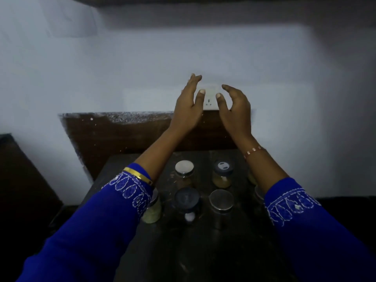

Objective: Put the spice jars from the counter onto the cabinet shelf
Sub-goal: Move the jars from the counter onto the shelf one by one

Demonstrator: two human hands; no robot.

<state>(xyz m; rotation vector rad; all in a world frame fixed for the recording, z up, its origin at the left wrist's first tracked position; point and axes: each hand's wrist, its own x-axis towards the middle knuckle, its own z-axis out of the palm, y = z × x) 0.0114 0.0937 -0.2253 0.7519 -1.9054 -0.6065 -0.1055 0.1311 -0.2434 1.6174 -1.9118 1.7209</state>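
Head view: spice jars (203, 190) apparently well below both empty hands (188, 107).

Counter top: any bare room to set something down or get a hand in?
Bare strip of counter in front of the spice jars. The jars crowd the middle, with narrow gaps between them. Both hands are raised above, holding nothing.

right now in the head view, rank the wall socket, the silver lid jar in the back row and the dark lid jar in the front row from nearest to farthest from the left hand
Measured from the left hand, raised and empty in front of the wall:
1. wall socket, just to its right, between the two hands.
2. silver lid jar, below it in the back row on the counter.
3. dark lid jar, front row, closest to the person.
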